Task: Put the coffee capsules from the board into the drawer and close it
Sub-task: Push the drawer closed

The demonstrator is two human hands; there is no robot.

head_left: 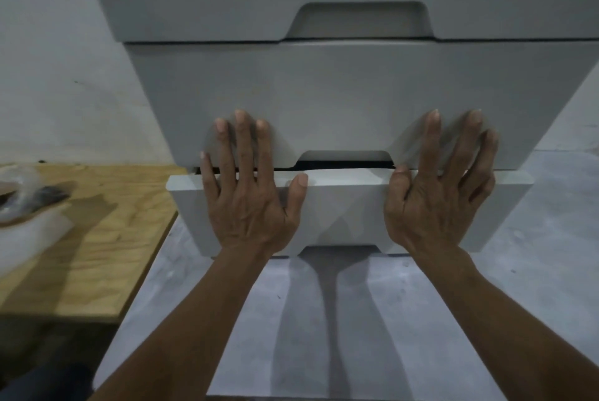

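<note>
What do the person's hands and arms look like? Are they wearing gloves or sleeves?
No gloves and no sleeves show. The left hand and the right hand are both bare, and so are the forearms right down to the bottom edge of the picture. I can't see any rings, a watch or bracelets. The fingernails are short and plain, with no polish. Each hand shows all five fingers.

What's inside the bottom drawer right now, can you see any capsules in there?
No. The bottom drawer is nearly shut, leaving only a thin dark gap along its top. The left hand and right hand press flat on its front, so its contents are hidden.
</note>
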